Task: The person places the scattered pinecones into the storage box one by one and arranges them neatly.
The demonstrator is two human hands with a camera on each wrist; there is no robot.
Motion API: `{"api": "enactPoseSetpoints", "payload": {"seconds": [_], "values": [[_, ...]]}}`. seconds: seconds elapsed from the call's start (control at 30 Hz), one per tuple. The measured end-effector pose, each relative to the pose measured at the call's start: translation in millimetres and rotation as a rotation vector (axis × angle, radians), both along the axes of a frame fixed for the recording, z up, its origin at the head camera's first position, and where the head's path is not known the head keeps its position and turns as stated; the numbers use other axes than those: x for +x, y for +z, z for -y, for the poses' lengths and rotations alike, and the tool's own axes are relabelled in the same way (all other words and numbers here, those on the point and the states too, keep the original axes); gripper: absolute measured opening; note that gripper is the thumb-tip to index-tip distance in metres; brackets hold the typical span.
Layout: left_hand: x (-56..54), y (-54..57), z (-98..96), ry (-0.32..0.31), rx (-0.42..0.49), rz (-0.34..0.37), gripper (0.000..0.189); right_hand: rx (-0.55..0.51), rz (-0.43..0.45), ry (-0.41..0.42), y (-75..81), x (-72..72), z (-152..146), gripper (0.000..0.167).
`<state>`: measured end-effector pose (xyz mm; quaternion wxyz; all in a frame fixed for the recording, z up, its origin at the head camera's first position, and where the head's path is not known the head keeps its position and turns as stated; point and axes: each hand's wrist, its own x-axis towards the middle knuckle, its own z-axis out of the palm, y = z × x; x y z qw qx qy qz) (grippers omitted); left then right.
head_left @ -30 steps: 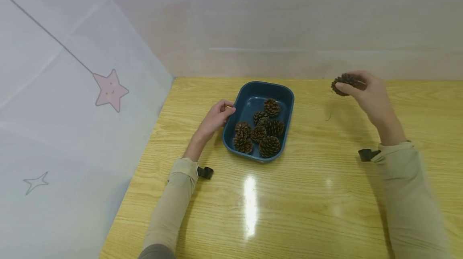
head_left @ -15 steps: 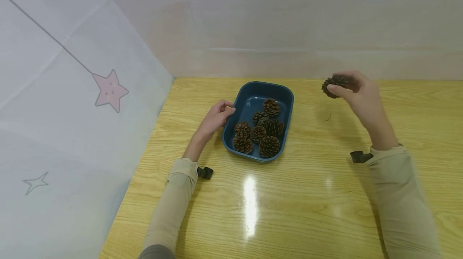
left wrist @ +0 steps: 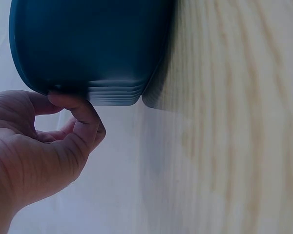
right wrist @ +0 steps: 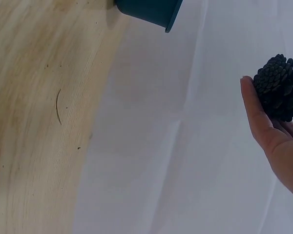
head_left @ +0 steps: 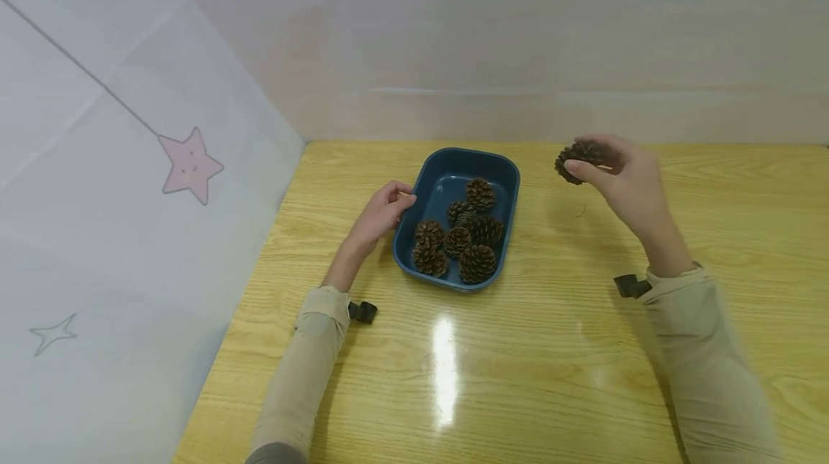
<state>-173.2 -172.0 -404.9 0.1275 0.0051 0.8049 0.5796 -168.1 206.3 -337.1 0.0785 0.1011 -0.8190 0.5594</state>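
In the head view, my right hand holds a brown pine cone between thumb and fingers, above the table to the right of a blue plastic tub. The right wrist view shows this pine cone with its scales spread, against the pale backdrop. My left hand grips the tub's left rim. Up close in the left wrist view, bent fingers and thumb of the left hand meet the edge of the blue tub. Several pine cones lie inside, mostly toward the near end.
The wooden table meets a pale sheet at its back edge and another with a pink star at the left. A thin dark strand and small crumbs lie on the tabletop, right of the tub.
My right hand has moved left toward the tub with the pine cone in it. The left hand keeps its place on the rim; the head view has shifted slightly.
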Motion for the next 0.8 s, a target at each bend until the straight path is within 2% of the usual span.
{"api": "enactPoseSetpoints", "payload": {"seconds": [0.43, 0.8], "values": [[0.0, 1.0, -0.3, 0.003, -0.001, 0.003, 0.033, 0.065, -0.007, -0.002, -2.2, 2.7, 6, 0.043], [-1.5, 0.3, -0.6, 0.000, -0.008, 0.006, 0.035, 0.080, -0.018, 0.005, -0.4, 5.9, 13, 0.041]]}}
